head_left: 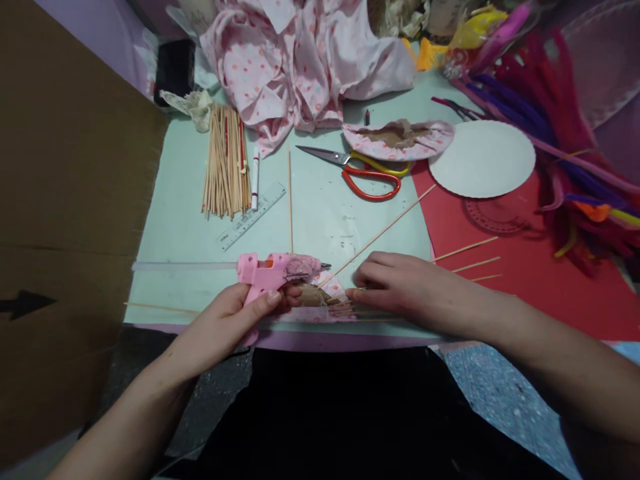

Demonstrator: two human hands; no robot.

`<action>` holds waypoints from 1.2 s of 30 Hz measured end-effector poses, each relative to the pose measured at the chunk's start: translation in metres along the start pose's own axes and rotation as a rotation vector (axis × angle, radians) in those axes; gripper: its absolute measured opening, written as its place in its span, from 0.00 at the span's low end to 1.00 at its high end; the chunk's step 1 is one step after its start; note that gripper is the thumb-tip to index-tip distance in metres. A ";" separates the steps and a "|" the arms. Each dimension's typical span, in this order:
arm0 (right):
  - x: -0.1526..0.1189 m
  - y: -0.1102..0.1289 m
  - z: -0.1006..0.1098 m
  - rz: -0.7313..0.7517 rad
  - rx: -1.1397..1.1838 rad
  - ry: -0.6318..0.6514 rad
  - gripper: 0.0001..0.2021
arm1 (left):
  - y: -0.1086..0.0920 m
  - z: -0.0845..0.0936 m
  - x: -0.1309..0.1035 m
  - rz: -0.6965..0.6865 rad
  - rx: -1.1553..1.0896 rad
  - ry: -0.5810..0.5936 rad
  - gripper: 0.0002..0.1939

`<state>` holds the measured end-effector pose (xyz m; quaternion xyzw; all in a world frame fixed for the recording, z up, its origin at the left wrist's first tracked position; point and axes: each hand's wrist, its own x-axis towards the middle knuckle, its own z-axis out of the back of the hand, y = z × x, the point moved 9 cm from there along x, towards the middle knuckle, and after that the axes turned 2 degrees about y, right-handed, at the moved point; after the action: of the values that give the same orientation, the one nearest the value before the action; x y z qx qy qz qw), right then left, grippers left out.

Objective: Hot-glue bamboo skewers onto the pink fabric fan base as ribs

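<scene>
My left hand (253, 310) is wrapped round a pink hot glue gun (263, 272). Its nozzle points right and a long clear glue stick (185, 266) sticks out of its back. Below the gun, at the table's front edge, lies a cardboard piece (311, 295) edged with pink patterned fabric, partly hidden by the gun and fingers. Several wooden skewers (465, 249) fan out to the right from this piece. My right hand (395, 287) bends over them, fingers closed at the skewer ends on the piece's right side. One more skewer (377, 237) slants up and right.
Beyond my hands lie scissors (373, 175), a ruler (254, 217), a marker (255, 180) and a skewer bundle (226, 163). Pink fabric (305, 67) is heaped behind, near a fabric-covered disc (399, 140). A white plate (483, 159) and pipe cleaners (570, 153) are at right.
</scene>
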<state>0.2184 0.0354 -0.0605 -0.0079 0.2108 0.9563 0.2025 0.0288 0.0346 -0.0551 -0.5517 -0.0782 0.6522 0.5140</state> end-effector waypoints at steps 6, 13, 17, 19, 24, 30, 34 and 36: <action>0.001 -0.001 0.003 -0.005 0.050 0.009 0.12 | -0.001 0.002 -0.001 0.005 -0.005 -0.027 0.18; 0.002 -0.001 0.005 -0.015 0.048 0.016 0.13 | 0.001 0.000 0.000 0.008 -0.039 -0.004 0.17; 0.002 -0.001 0.005 -0.012 0.031 0.001 0.13 | 0.004 -0.002 0.000 0.028 -0.074 0.009 0.16; 0.002 -0.001 0.005 -0.013 0.015 -0.014 0.12 | 0.004 -0.004 0.000 0.036 -0.093 0.024 0.15; 0.002 0.001 0.003 -0.003 -0.036 -0.023 0.11 | 0.006 -0.004 -0.001 0.056 -0.098 0.010 0.15; -0.003 0.004 0.009 -0.037 -0.086 -0.118 0.13 | 0.010 -0.003 -0.003 0.090 -0.105 -0.016 0.20; -0.018 0.026 0.030 -0.117 -0.123 -0.385 0.13 | 0.010 0.006 -0.007 0.115 -0.008 -0.144 0.23; -0.026 0.056 0.037 0.000 -0.156 -0.505 0.10 | 0.009 0.009 -0.009 0.123 0.019 -0.194 0.24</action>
<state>0.2236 -0.0057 -0.0019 0.2154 0.0790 0.9413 0.2476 0.0152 0.0279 -0.0526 -0.4846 -0.0874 0.7335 0.4685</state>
